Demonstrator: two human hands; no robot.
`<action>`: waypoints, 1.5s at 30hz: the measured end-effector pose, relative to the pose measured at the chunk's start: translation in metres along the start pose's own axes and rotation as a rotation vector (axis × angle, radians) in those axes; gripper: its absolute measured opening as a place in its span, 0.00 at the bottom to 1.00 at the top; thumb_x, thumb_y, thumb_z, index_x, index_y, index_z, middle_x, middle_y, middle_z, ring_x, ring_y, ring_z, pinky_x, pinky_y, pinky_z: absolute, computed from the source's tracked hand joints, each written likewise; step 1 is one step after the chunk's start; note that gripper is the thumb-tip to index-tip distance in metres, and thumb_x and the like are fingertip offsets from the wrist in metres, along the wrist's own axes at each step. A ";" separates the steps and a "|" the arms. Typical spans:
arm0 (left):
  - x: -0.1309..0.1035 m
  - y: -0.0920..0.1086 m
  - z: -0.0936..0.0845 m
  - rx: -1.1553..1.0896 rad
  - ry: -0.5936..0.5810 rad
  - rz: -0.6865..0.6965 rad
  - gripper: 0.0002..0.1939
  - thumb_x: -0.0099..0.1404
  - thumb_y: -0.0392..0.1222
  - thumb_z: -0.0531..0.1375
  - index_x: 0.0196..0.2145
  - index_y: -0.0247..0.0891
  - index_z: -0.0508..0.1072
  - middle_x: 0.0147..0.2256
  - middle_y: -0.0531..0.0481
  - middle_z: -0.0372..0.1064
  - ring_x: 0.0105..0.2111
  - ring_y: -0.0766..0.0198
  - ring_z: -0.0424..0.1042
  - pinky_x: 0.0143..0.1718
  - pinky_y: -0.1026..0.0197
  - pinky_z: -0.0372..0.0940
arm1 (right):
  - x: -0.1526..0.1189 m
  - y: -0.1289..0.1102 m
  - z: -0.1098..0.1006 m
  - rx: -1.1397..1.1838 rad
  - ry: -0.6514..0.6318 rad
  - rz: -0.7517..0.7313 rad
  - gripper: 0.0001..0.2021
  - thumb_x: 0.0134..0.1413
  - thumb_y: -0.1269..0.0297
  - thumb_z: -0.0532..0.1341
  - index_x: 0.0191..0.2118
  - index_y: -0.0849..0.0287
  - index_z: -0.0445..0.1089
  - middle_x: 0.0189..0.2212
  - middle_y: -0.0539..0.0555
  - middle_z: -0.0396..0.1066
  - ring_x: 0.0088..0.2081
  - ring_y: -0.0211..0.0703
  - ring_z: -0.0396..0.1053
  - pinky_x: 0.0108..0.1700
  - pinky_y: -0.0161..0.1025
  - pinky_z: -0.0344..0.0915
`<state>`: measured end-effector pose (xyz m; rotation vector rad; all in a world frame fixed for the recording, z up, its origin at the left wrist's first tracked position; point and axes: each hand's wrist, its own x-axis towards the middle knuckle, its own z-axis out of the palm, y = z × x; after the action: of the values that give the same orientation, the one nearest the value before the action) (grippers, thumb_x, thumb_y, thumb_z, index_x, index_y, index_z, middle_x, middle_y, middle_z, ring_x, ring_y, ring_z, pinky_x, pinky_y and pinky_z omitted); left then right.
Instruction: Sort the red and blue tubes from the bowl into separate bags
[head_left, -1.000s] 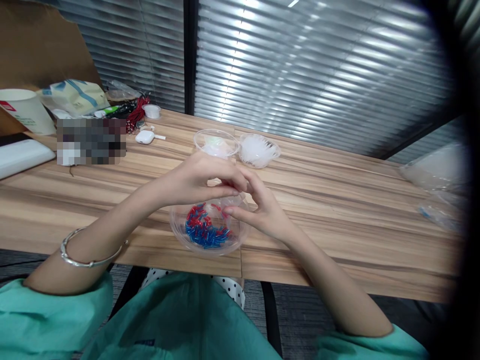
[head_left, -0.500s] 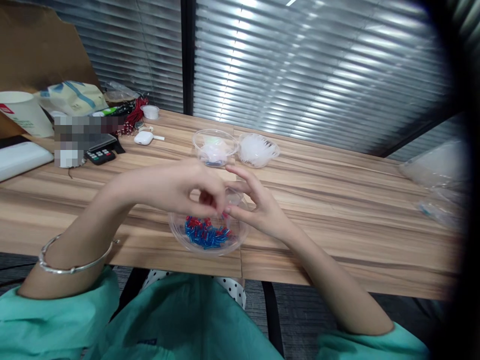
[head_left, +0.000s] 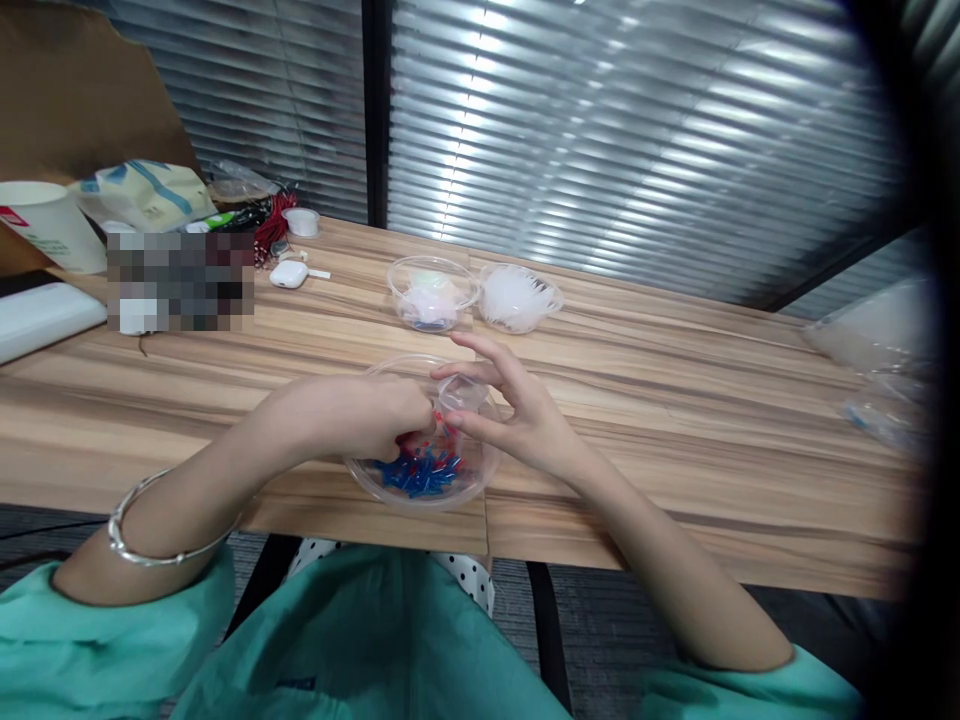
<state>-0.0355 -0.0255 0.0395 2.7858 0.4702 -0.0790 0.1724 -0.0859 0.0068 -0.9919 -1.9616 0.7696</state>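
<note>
A round clear plastic bowl stands near the table's front edge, with a heap of small blue and red capsule-like pieces in it. My left hand reaches down into the bowl from the left, its fingers curled together at the heap. The fingertips are partly hidden, so what they pinch cannot be made out. Over the bowl's right side, my right hand grips a small clear plastic cup between thumb and fingers. Red pieces show at the cup's lower part, in or behind it.
Beyond the bowl stand a clear tub with pale contents and a clear container of white strips. Further left are a white earbud case, a small round tub, red cords and a paper cup. Plastic bags lie at right.
My left hand has gone from beside the cup's rim down to the pieces in the bowl. My right hand has stayed almost still with the cup.
</note>
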 end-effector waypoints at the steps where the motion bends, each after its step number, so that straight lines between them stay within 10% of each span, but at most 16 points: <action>1: 0.001 0.002 -0.001 0.005 -0.032 0.004 0.08 0.51 0.24 0.58 0.23 0.34 0.71 0.26 0.51 0.70 0.25 0.67 0.65 0.28 0.66 0.58 | 0.000 0.000 0.000 0.001 -0.002 0.004 0.36 0.55 0.59 0.68 0.66 0.49 0.51 0.52 0.55 0.72 0.58 0.48 0.67 0.64 0.51 0.58; 24: -0.003 0.003 -0.033 -0.274 -0.035 0.104 0.13 0.57 0.25 0.56 0.35 0.38 0.76 0.31 0.55 0.73 0.29 0.69 0.70 0.29 0.71 0.61 | 0.002 0.001 -0.006 0.040 0.010 -0.013 0.36 0.56 0.59 0.67 0.66 0.48 0.51 0.55 0.55 0.70 0.58 0.48 0.68 0.62 0.50 0.63; 36: 0.000 -0.012 -0.039 -0.241 0.524 0.247 0.04 0.65 0.34 0.62 0.38 0.36 0.76 0.36 0.50 0.76 0.35 0.70 0.74 0.36 0.70 0.66 | 0.003 -0.002 -0.007 -0.019 0.051 -0.009 0.37 0.53 0.57 0.69 0.65 0.49 0.52 0.65 0.56 0.59 0.60 0.51 0.66 0.64 0.51 0.61; 45: 0.004 -0.005 -0.034 -0.308 0.505 0.226 0.10 0.66 0.33 0.61 0.44 0.37 0.78 0.42 0.49 0.78 0.41 0.67 0.77 0.41 0.68 0.69 | 0.004 -0.003 -0.004 0.002 0.032 -0.013 0.35 0.53 0.56 0.69 0.64 0.48 0.54 0.63 0.54 0.62 0.62 0.50 0.63 0.64 0.52 0.62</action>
<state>-0.0337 -0.0095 0.0696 2.5110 0.2469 0.6994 0.1732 -0.0832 0.0129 -0.9833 -1.9379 0.7435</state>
